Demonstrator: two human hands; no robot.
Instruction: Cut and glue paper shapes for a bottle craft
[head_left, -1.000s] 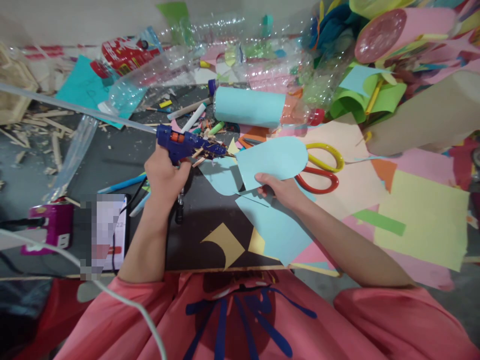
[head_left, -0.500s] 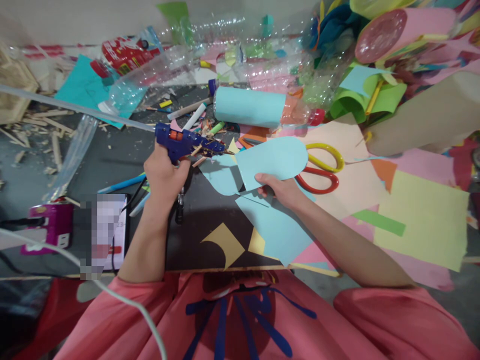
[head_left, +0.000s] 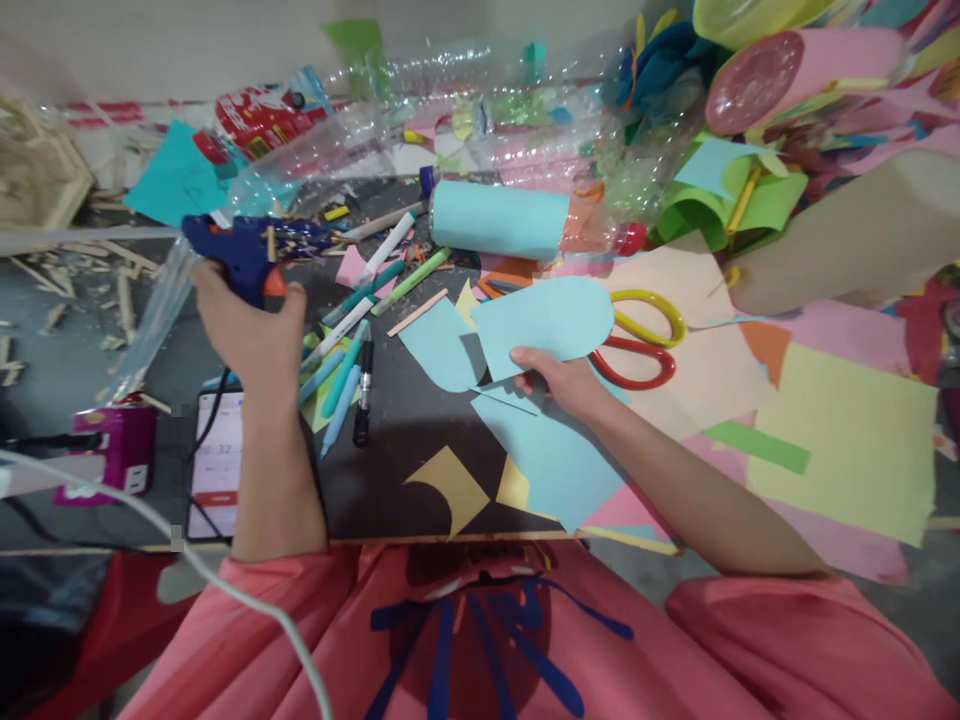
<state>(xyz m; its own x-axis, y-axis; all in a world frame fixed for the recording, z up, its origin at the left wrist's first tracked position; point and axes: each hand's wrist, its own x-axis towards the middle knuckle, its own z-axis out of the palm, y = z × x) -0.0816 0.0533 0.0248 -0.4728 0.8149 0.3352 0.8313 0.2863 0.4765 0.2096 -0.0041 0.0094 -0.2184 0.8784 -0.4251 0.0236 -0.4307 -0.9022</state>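
Observation:
My left hand (head_left: 255, 325) is closed round the handle of a blue hot glue gun (head_left: 244, 255), whose nozzle points right over the wood scraps. A long clear glue stick (head_left: 90, 238) runs out of its back. Between the thumb and fingers of my right hand (head_left: 547, 375) is a light blue paper piece (head_left: 544, 320) with a rounded end. Another rounded light blue piece (head_left: 442, 350) lies just left of it. Scissors with one yellow and one red handle (head_left: 637, 360) lie partly under the held paper.
Behind my hands lies a bottle wrapped in light blue paper (head_left: 499, 215), with clear plastic bottles beyond. Several markers (head_left: 345, 375) lie at the centre left. A phone (head_left: 214, 465) and a purple power box (head_left: 112, 455) sit at the left. Coloured paper (head_left: 847, 430) covers the right side.
My left hand has moved left with the glue gun, away from the paper, uncovering the markers. My right hand and its paper piece have stayed almost still.

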